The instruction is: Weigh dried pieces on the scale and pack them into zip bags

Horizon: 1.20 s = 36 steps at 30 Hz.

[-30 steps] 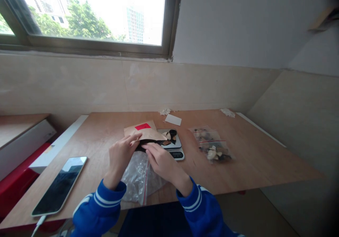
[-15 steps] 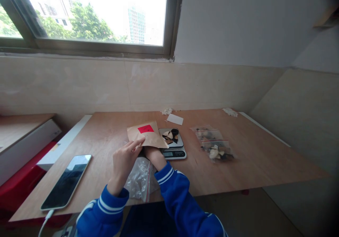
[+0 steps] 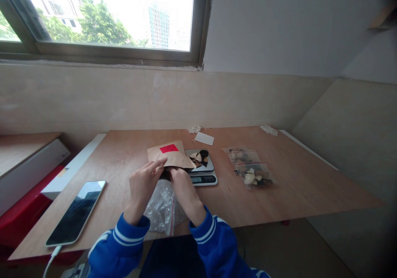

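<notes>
My left hand (image 3: 144, 185) grips a brown kraft paper bag (image 3: 173, 159) with a red label, its fingers on the bag's near left side. The bag lies tilted, its mouth facing me. My right hand (image 3: 184, 187) reaches into that mouth; its fingertips are hidden, so I cannot tell what they hold. Behind the bag's right corner stands a white kitchen scale (image 3: 207, 179), carrying a small pile of dark and pale dried slices (image 3: 200, 158). Below my hands lies a clear zip bag (image 3: 161, 209) with a red seal line.
Filled zip bags (image 3: 256, 173) lie right of the scale. A phone (image 3: 77, 214) with a charging cable is at the table's left edge. A white card (image 3: 204, 138) and white crumpled scraps (image 3: 194, 129) lie toward the wall, with another scrap pile (image 3: 268, 130) at the back right.
My right hand has drawn back a little toward me, so more of it shows outside the bag's mouth. The left hand keeps its hold on the paper bag.
</notes>
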Motion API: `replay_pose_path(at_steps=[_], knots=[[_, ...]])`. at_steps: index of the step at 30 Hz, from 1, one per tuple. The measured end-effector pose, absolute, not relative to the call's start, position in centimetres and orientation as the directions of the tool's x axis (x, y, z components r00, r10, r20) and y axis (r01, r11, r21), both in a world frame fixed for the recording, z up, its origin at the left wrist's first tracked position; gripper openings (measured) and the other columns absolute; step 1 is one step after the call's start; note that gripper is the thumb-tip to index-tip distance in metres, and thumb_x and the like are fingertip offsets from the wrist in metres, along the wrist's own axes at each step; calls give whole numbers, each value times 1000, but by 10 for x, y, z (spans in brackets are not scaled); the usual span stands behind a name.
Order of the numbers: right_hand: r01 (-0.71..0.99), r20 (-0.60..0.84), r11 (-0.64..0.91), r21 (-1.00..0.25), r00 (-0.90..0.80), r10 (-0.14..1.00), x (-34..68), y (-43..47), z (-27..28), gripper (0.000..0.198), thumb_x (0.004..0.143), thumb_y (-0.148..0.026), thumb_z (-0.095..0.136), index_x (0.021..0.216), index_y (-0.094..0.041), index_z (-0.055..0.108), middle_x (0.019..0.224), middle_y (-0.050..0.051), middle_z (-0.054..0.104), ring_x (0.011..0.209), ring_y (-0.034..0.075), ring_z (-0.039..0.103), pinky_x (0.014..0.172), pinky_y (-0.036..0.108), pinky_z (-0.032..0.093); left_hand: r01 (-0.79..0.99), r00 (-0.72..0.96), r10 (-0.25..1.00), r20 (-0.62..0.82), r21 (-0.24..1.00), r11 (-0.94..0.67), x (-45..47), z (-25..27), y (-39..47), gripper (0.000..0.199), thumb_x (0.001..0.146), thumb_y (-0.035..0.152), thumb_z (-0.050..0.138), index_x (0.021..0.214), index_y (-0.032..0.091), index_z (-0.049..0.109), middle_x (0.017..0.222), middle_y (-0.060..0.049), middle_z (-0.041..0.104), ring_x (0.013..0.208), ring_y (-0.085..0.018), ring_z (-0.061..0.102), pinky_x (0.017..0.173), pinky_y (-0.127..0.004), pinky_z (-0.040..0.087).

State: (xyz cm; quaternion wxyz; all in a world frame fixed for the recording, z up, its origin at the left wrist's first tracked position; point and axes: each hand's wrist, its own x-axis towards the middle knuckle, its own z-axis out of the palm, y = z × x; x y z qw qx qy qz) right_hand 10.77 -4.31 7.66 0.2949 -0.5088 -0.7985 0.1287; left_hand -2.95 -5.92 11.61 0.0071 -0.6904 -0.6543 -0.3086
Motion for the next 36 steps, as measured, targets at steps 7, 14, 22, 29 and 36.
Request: replay_pose_path(at_steps=[7,14,22,29,36], knots=[[463,637,579,-671,-39,770,141,-82,91,25,94,-13,47,99,-24,68,112,7,69,109,19,64,95,35,53,915,-59,897,437,382,-126,-35,123,-50,27,89,33,61,114,35,71,93,-1,77,76,-17,70,56,-22,37],[224,423,362,-905,569,705,223,-54,41,27,84,-39,64,99,-17,59,96,12,69,88,21,69,81,38,58,924,-89,876,474,369,-105,-40,125,-42,25,88,34,61,110,35,73,97,0,77,77,-17,70,58,-23,40],[220,386,331,-918,290,876,261,3,-5,41,73,-55,69,87,-17,62,86,11,71,80,22,70,78,41,58,924,-71,879,472,364,-121,-41,125,-43,25,89,33,61,110,36,73,95,0,77,78,-18,70,58,-23,39],[567,607,416,-711,195,770,256,5,27,21,86,-34,59,99,-18,65,104,12,66,101,25,63,91,45,52,923,-59,876,478,361,-135,-43,125,-43,25,89,33,60,110,35,72,98,0,77,78,-17,70,57,-22,39],[508,693,711,-486,-271,668,177,-66,90,30,94,-13,39,109,-23,62,101,7,65,102,19,62,92,35,53,918,-57,889,455,374,-133,-34,124,-45,26,89,34,60,112,35,72,93,-1,77,77,-17,70,57,-23,38]])
